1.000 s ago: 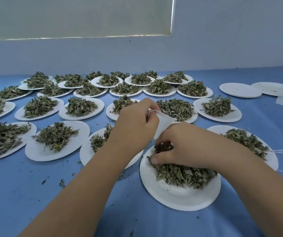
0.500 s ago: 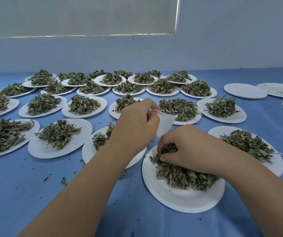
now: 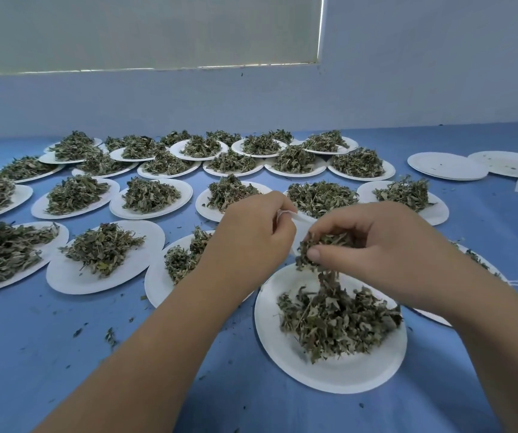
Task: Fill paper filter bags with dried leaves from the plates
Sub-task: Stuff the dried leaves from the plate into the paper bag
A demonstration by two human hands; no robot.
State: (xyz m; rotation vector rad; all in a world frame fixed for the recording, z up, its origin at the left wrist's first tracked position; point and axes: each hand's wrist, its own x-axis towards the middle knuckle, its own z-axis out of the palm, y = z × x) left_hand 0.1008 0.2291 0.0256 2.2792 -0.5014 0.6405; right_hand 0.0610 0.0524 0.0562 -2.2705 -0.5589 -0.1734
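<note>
Above the far edge of the plate (image 3: pixel 329 378), the left grip (image 3: pixel 251 235) pinches the bag (image 3: pixel 304 222) by its rim; hold its mouth wide. Also over the plate, the right grip (image 3: pixel 386 245), curled round a tuft of leaves (image 3: pixel 321 245), should feed them in slowly, so spills land on the plate.

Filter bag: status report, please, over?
Left hand pinches the filter bag. Right hand grips a clump of leaves beside it, over the near plate. Nothing between them.
</note>
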